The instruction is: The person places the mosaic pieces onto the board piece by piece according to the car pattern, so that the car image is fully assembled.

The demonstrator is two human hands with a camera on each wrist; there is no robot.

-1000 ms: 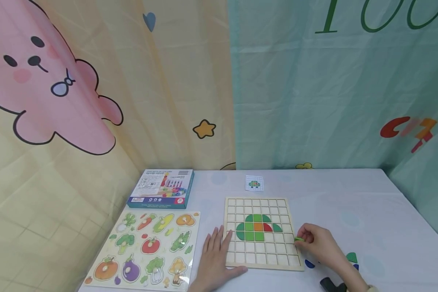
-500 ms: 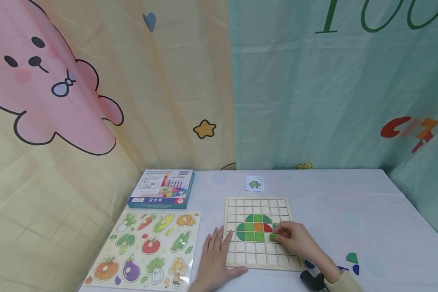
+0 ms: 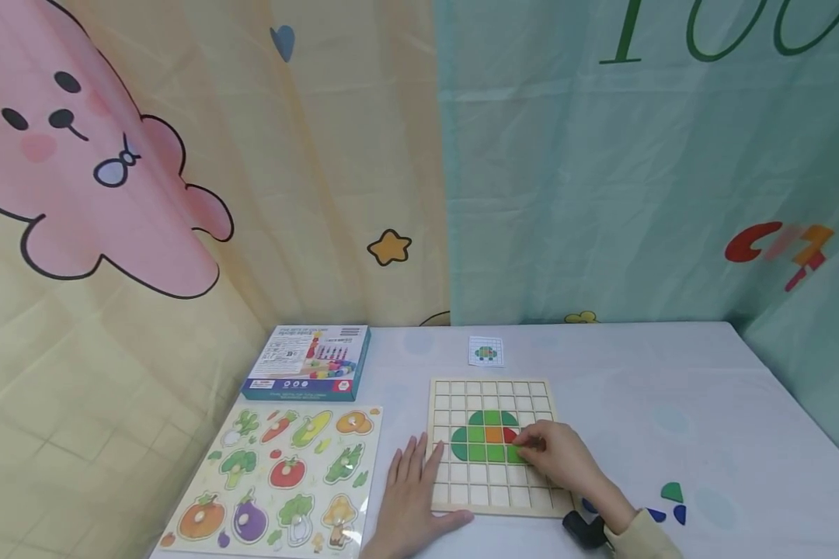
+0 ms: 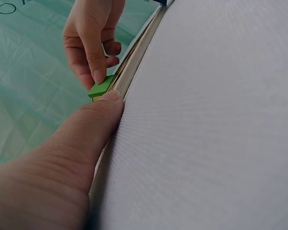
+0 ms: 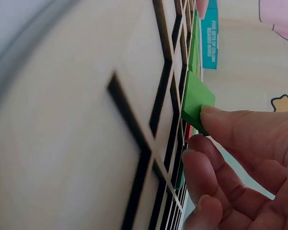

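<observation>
A right hand [image 3: 559, 454], thumb and finger pinched on a green square tile [image 5: 197, 98], works over the right half of the grid board [image 3: 470, 494]; the tile sits tilted against the slats, in the cell on the near side of the red piece [image 3: 509, 435]. The left hand [image 3: 414, 497], fingers straight and thumb spread, rests along the board's left edge, the thumb at its near edge. Mid-board, an orange square [image 3: 493, 435] lies beside the red piece, with green tiles [image 3: 485, 453] around them. The tilt is the likeliest trouble: a corner caught on a slat could leave the tile askew, and the curled fingers, low over the board, might nudge a neighbour loose. Should the left hand ease off, the board could slide. Off the board's near right corner, a blue piece [image 3: 588, 506] lies close to the forearm and the black wrist camera [image 3: 583, 530], which could sweep it aside. Farther right of the board wait a green piece [image 3: 672, 491] and two more blue ones; beyond its far edge, a small pattern card [image 3: 485, 352] lies on the desk [image 3: 734, 466].
</observation>
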